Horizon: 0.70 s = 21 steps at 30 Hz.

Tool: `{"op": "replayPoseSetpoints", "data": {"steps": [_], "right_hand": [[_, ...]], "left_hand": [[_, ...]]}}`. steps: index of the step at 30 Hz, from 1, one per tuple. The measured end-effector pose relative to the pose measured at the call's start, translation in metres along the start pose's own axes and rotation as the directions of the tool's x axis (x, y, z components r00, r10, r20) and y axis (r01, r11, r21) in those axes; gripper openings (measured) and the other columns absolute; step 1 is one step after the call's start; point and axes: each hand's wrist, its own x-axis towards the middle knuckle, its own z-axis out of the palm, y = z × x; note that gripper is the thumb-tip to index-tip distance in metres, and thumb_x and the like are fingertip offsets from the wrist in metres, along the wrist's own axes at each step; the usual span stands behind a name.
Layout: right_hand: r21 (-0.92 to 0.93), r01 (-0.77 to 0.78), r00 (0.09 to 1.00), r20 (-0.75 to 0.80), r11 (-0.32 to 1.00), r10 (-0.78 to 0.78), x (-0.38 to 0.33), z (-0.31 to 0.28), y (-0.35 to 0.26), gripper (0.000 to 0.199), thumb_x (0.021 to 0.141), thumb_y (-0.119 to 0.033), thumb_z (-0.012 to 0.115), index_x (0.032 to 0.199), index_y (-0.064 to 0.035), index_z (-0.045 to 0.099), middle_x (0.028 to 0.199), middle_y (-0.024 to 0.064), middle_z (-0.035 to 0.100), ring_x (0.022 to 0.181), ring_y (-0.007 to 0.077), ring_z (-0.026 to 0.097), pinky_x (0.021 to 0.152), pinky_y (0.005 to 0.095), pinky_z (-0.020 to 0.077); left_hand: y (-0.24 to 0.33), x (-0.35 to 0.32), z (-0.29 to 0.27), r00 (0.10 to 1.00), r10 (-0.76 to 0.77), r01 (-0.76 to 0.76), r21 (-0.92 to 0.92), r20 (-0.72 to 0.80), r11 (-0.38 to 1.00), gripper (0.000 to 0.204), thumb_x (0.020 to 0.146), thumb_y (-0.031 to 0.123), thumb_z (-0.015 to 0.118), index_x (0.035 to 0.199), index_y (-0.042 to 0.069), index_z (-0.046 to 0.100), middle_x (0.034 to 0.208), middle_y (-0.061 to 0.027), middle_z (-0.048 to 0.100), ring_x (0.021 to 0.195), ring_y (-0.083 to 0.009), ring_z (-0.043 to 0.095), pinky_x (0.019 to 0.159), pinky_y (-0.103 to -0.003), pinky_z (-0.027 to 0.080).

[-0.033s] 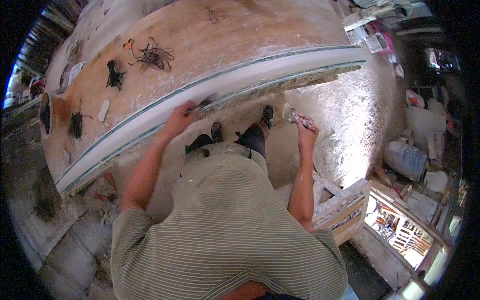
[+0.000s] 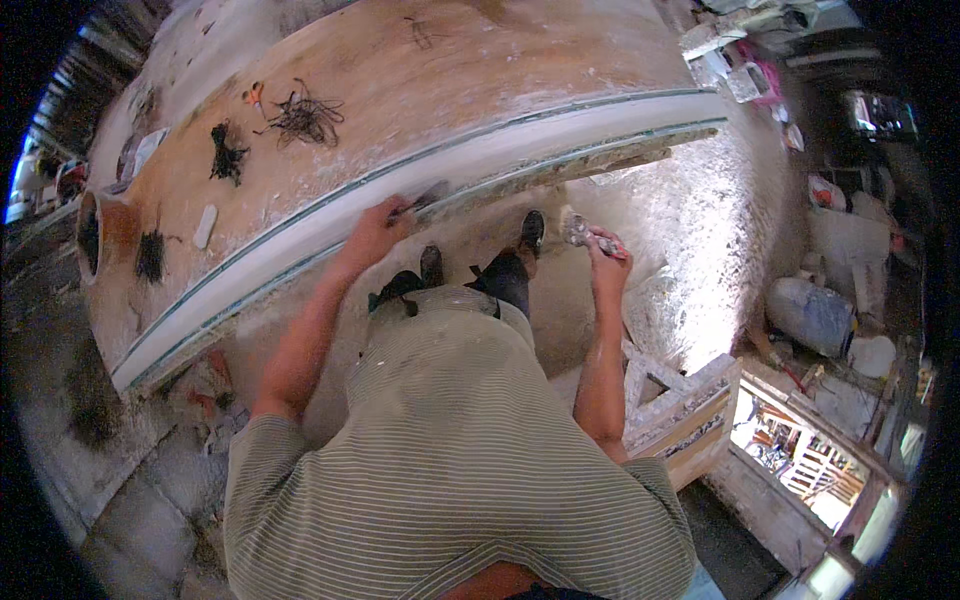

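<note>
A long white strip [image 2: 560,125] with dark green edges runs across the near side of a wide brown tabletop [image 2: 470,60]. Over its near edge, my left hand [image 2: 376,238] grips a dark, flat-ended tool [image 2: 432,192], smeared by motion; whether it is a scraper or a brush, I cannot tell. To the right, my right hand [image 2: 608,262] is closed round the handle of a grey-white, crusted tool [image 2: 576,228] with a broad head. That tool is held in the air, apart from the strip, its exact kind unclear.
Dark wire bundles [image 2: 303,113] lie on the tabletop beside orange-handled scissors [image 2: 254,95]. A small white bar [image 2: 206,227] is farther left, near a clay-coloured round vessel [image 2: 108,232]. At my right stand a wooden box [image 2: 690,420] and a bluish drum [image 2: 810,315].
My left hand has slid a little to the right along the strip with its dark tool. The right hand and its tool have shifted slightly left.
</note>
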Motion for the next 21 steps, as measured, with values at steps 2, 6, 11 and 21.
{"op": "replayPoseSetpoints", "data": {"steps": [2,6,11,21], "right_hand": [[0.006,0.010,1.000,0.025,1.000,-0.010,-0.010,0.011,-0.008,0.013,0.089,-0.008,0.077,0.101,-0.0040,0.077,0.093,0.0000,0.074,0.082,0.0088,0.065,0.078,0.0252,0.0515],[-0.046,0.009,0.992,0.126,0.999,-0.003,-0.022,0.016,-0.043,0.011,0.090,-0.009,0.076,0.100,-0.0058,0.077,0.093,0.0001,0.074,0.085,0.0092,0.065,0.078,0.0267,0.0525],[-0.032,0.094,0.996,0.014,0.995,-0.093,-0.021,-0.015,-0.003,0.011,0.089,-0.008,0.076,0.099,-0.0057,0.076,0.092,0.0007,0.074,0.083,0.0093,0.066,0.078,0.0270,0.0530],[0.066,-0.223,0.937,-0.259,0.973,0.233,-0.026,-0.119,0.094,0.015,0.086,-0.006,0.078,0.101,-0.0067,0.077,0.090,-0.0003,0.074,0.079,0.0089,0.065,0.075,0.0270,0.0524]], "left_hand": [[0.022,0.044,0.046,0.995,0.084,-0.081,0.059,-0.050,0.995,0.033,0.099,0.029,0.062,0.117,0.002,0.062,0.108,-0.0215,0.070,0.101,-0.0324,0.068,0.091,-0.045,0.052],[0.073,0.118,0.099,0.995,0.067,-0.061,0.092,-0.072,0.994,0.029,0.099,0.029,0.058,0.114,0.004,0.059,0.099,-0.0250,0.069,0.096,-0.0423,0.068,0.085,-0.051,0.052],[0.086,0.107,0.075,0.997,0.075,-0.080,0.239,0.031,0.968,0.029,0.101,0.028,0.055,0.116,0.004,0.057,0.105,-0.0270,0.068,0.100,-0.0447,0.066,0.086,-0.052,0.051],[0.117,0.139,0.111,0.999,0.023,-0.031,0.230,0.036,0.973,0.031,0.104,0.031,0.054,0.118,0.003,0.054,0.104,-0.0296,0.067,0.099,-0.0499,0.064,0.082,-0.056,0.050]]}}
